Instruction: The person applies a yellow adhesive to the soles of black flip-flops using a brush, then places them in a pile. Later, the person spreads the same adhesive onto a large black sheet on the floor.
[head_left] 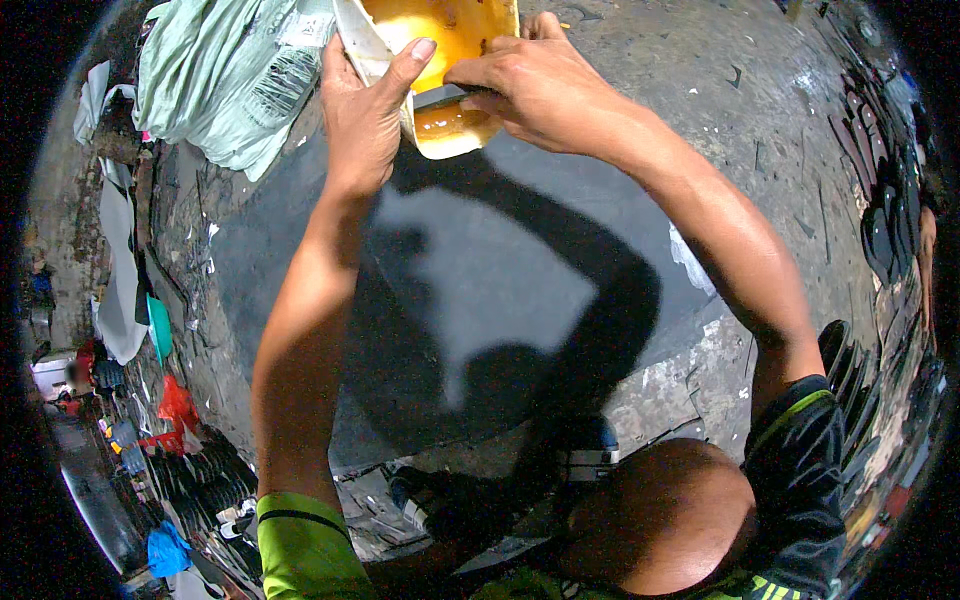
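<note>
At the top of the head view is a cut-open, yellowish-white plastic container [457,148] with amber, glue-like liquid inside. My left hand [362,118] grips its left wall, thumb over the rim. The fingers of my right hand [548,84] are closed on a dark, flat strip [438,97] that lies across the container's inside, just above the liquid. Part of the strip is hidden by those fingers. Below the container a large dark grey sheet [530,300] lies flat on the floor, with the shadow of my arms across it.
A pale green woven sack [215,85] lies at the upper left. Down the left side are a red plastic bag [176,408], stacked black flat pieces [200,480] and a blue bag [168,550]. Black sole-shaped pieces [885,235] line the right. My bare knee [670,510] is at the bottom.
</note>
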